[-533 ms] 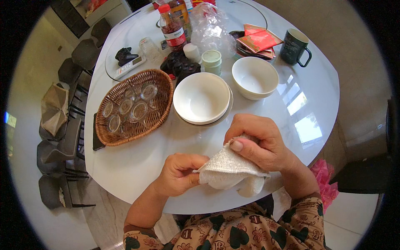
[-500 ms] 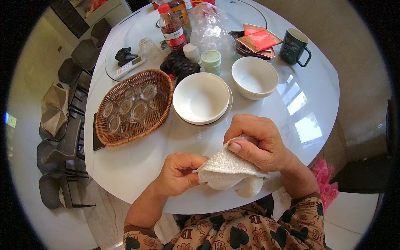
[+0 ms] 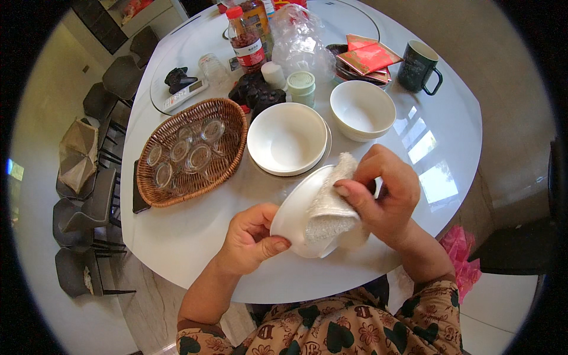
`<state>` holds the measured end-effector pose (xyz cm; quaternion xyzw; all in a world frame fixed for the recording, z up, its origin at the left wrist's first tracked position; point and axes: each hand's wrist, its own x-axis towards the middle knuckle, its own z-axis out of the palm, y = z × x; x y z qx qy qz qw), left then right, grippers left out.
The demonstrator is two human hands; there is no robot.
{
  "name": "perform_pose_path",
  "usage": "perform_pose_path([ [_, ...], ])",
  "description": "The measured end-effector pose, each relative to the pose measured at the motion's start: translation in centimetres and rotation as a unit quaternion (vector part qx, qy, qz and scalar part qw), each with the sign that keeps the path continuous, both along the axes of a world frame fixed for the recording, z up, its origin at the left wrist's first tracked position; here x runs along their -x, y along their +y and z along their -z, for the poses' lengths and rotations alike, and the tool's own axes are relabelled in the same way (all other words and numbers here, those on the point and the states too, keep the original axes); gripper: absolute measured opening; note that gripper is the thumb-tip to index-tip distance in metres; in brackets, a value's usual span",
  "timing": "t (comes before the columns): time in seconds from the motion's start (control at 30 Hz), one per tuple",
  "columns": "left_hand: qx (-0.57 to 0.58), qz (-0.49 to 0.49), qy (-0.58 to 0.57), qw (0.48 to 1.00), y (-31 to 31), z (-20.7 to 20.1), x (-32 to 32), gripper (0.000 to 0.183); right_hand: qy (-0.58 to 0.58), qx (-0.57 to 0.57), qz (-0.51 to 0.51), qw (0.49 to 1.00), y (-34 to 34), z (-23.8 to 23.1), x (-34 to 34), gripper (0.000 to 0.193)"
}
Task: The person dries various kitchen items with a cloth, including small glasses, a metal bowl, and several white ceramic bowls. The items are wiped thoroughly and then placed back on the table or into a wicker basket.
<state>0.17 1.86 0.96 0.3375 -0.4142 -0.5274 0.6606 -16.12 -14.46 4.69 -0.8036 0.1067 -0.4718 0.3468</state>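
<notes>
Tilted on its side above the near part of the table is a white bowl (image 3: 293, 222). My left hand (image 3: 250, 238) grips its left rim, thumb in front and fingers behind. My right hand (image 3: 387, 192) pinches a white textured cloth (image 3: 332, 204), which drapes over the bowl's rim and covers part of it. Just beyond my hands, another white bowl (image 3: 288, 137) sits stacked on other dishes. To its right stands a second stack topped by a white bowl (image 3: 362, 109).
A wicker basket (image 3: 228, 168) with several upturned glasses lies left. Behind the bowls are a pale green jar (image 3: 301, 89), a red-capped bottle (image 3: 245, 44), clear plastic (image 3: 299, 44) and red packets (image 3: 370, 57). A dark mug (image 3: 418, 68) stands far right. Chairs (image 3: 83, 225) line the left wall.
The bowl, mostly covered by the cloth before, now shows tilted up in my left hand. My right hand has moved up and to the right, lifting the cloth partly off it.
</notes>
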Motion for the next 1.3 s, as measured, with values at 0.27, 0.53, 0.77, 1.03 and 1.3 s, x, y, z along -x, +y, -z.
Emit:
perform_pose_path([
  [0.27,-0.068,0.015,-0.144,0.987,-0.4,-0.5,0.9,0.029,0.051,0.06,-0.074,0.994,0.5,-0.3,-0.6,0.023],
  [0.53,-0.043,0.008,-0.217,0.975,-0.3,-0.6,1.0,0.031,0.044,0.017,-0.111,0.993,0.4,0.0,-0.9,0.024],
  [0.77,-0.07,-0.024,-0.23,0.97,-0.3,-0.5,1.2,0.033,0.015,0.21,-0.055,0.976,2.1,0.2,-1.0,0.033],
  [1.03,-0.044,-0.017,-0.272,0.961,0.1,-0.8,0.9,0.03,0.075,-0.348,-0.192,0.915,0.2,-1.1,0.3,0.029],
  [1.3,-0.066,-0.001,-0.062,0.996,0.3,-0.2,0.9,0.043,0.019,-0.308,-0.136,0.941,-0.6,0.0,-0.5,0.012],
])
